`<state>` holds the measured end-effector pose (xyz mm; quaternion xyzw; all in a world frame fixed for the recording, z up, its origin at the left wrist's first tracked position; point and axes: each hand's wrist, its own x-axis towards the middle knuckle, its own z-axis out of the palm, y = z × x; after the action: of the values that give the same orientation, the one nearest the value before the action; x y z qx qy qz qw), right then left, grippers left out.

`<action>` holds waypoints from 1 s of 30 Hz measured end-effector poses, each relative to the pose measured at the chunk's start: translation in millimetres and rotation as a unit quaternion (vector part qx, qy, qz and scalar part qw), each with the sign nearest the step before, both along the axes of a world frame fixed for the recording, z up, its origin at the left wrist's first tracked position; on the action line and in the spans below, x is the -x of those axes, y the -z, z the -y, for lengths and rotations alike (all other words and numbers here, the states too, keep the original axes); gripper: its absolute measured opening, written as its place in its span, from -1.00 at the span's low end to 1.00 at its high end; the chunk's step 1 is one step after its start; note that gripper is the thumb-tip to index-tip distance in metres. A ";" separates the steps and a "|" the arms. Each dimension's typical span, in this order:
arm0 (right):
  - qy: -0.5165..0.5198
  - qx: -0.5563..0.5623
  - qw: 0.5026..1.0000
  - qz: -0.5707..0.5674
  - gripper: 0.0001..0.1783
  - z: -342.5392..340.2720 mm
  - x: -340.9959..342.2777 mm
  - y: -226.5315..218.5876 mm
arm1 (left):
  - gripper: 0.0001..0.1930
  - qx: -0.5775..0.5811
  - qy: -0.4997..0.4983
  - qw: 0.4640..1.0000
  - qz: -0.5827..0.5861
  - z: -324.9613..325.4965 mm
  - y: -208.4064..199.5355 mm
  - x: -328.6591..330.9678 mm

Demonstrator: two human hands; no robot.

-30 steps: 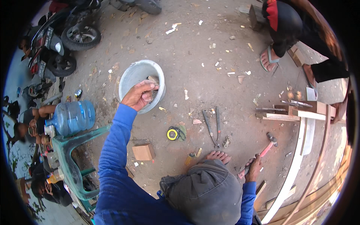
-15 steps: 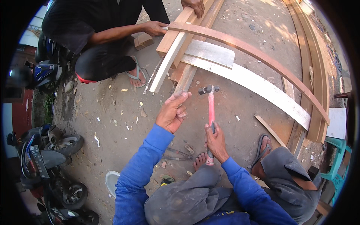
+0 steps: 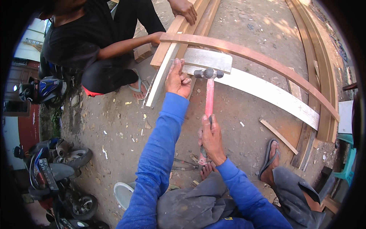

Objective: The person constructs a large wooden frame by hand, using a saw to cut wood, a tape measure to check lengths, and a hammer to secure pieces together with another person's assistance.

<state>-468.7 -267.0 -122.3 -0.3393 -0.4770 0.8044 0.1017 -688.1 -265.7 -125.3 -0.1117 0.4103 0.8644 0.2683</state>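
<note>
My right hand (image 3: 212, 139) grips a hammer (image 3: 209, 93) with a red handle, its dark metal head raised near the white board. Reaching forward, my left hand (image 3: 178, 81) pinches a thin nail (image 3: 172, 60) between thumb and fingertips. The nail is at the pale wooden strip (image 3: 163, 76), close to its upper part; I cannot tell whether its point touches the wood. A reddish-brown plank (image 3: 244, 50) runs across beyond my hands. Below that plank lie a short grey-white board (image 3: 207, 59) and a long white board (image 3: 274, 91).
A co-worker's hand (image 3: 183, 10) rests on thick wooden beams (image 3: 190, 28); the other is at the reddish plank's left end. More long beams (image 3: 324, 76) lie at right. Motorcycles (image 3: 51, 164) stand at left. A white basin (image 3: 124, 194) sits near my left arm, and pliers-like handles lie near my foot.
My left hand has moved up and forward to the pale strip with the nail. The hammer has risen toward the boards in my right hand. The view has shifted slightly.
</note>
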 end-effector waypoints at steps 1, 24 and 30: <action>-0.006 0.007 1.000 0.004 -0.62 2.9 2.6 -1.8 | -0.66 0.001 -0.001 1.000 0.002 1.1 0.1 0.4; 0.094 0.010 0.993 -0.074 -0.55 34.9 57.3 -5.2 | -0.65 -0.031 0.041 0.996 0.069 11.2 0.2 7.4; 0.118 0.026 0.991 -0.065 -0.57 33.9 49.0 -4.7 | -0.59 -0.048 0.047 0.996 0.062 14.1 1.6 6.7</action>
<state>-517.7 -300.9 -117.5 -0.3427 -0.4050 0.8193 0.2175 -694.8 -279.9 -126.8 -0.1326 0.3555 0.8611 0.3385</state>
